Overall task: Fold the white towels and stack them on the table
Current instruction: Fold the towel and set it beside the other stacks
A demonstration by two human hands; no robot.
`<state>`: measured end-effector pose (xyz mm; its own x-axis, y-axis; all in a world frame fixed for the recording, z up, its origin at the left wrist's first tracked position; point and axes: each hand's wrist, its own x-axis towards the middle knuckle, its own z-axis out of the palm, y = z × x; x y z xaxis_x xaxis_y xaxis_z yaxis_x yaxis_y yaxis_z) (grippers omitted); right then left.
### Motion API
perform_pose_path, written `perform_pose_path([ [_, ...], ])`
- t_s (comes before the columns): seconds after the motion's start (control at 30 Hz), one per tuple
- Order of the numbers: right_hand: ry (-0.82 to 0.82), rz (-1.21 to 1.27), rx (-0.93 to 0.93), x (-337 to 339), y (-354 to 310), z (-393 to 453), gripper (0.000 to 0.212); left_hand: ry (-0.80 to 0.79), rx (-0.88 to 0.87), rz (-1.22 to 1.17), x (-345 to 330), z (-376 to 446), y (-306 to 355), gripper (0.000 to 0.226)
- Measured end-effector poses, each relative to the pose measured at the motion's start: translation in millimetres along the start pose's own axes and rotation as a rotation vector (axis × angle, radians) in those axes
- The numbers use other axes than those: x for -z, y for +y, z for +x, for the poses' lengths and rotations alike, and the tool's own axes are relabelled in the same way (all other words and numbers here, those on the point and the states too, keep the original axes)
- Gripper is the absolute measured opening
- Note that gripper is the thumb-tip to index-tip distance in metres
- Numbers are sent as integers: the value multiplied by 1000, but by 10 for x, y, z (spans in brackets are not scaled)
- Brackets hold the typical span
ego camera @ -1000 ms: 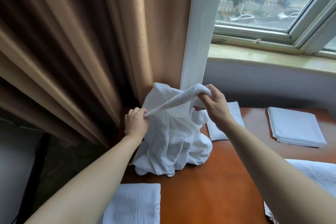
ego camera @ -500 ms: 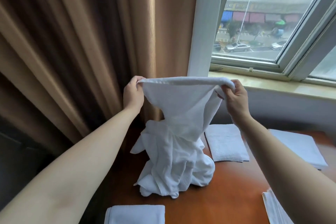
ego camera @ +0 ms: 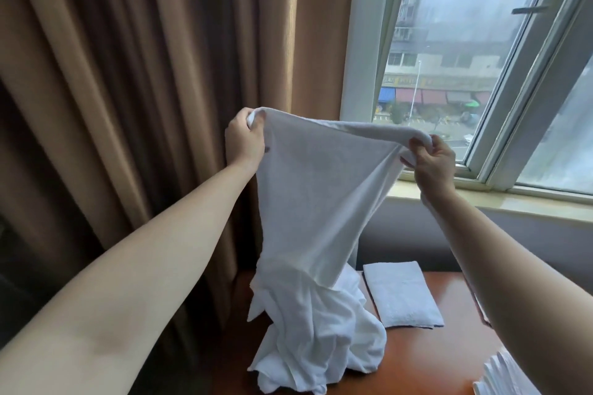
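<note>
A large white towel [ego camera: 316,202] hangs between my two raised hands, its top edge stretched across. My left hand [ego camera: 242,141] grips the towel's left corner in front of the curtain. My right hand [ego camera: 433,163] pinches the right corner near the window frame. The towel's lower part lies crumpled on the brown wooden table [ego camera: 426,359]. A folded white towel [ego camera: 401,295] lies flat on the table just right of the crumpled part. The edge of a stack of folded towels [ego camera: 500,375] shows at the lower right, partly hidden by my right forearm.
A brown curtain [ego camera: 128,106] hangs along the left and behind the towel. A window [ego camera: 465,51] with a white frame and a stone sill [ego camera: 513,205] runs along the right, above a grey wall behind the table.
Both hands have lifted the towel higher and drawn its top edge wider apart. More of the towel now hangs off the table. The view has tilted upward.
</note>
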<state>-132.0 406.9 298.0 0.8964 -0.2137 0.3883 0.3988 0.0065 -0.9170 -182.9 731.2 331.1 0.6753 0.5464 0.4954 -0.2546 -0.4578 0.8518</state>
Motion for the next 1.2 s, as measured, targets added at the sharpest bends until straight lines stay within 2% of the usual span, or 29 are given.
perform_pose_path([
  [0.2, 58, 89, 84, -140, -557, 205, 19, -39, -95, -140, 229, 176, 388, 21],
  [0.47, 82, 147, 180, -310, -1195, 350, 20, -55, -115, -313, 471, 491, 905, 24],
  [0.53, 107, 134, 197, -308, -1279, 373, 15, -44, -93, -312, 499, 562, 974, 30],
  [0.6, 123, 69, 181, -302, -1274, 384, 9, -19, -75, -204, 490, 589, 939, 38],
  [0.67, 82, -23, 96, -300, -1146, 389, 6, -24, -58, -47, 437, 534, 781, 45],
  [0.77, -62, -144, -154, -292, -750, 369, 3, -87, 29, 124, 301, 358, 331, 53],
  [0.97, -198, -271, -653, -245, 213, 198, 10, -368, 443, 197, 122, -102, -579, 22],
  [1.07, -282, -244, -774, -233, 643, 67, 6, -442, 664, 161, 47, -332, -899, 21],
  [1.2, -295, 34, -913, -289, 1168, -99, 13, -403, 862, -67, -81, -597, -1264, 23],
])
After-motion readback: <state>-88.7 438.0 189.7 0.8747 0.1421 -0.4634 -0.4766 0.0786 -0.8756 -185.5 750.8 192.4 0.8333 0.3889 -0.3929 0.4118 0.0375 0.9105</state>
